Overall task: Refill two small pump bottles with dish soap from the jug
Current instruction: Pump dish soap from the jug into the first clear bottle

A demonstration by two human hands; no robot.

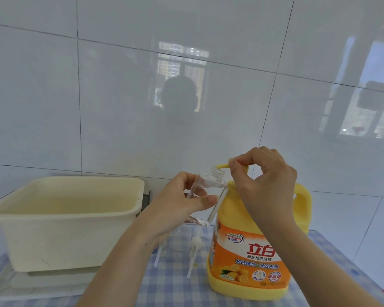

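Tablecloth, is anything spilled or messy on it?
A little. A small yellow spot sits on the checked tablecloth beside a white pump lying loose; it looks like a soap drip. Nothing else seems spilled.

left hand (pixel 184 203): bare, slim fingers, short rounded thumbnail
right hand (pixel 267 180): bare, smooth knuckles, short plain nails
left forearm (pixel 124 258): bare up to the frame's lower edge, slender
right forearm (pixel 317 253): bare likewise
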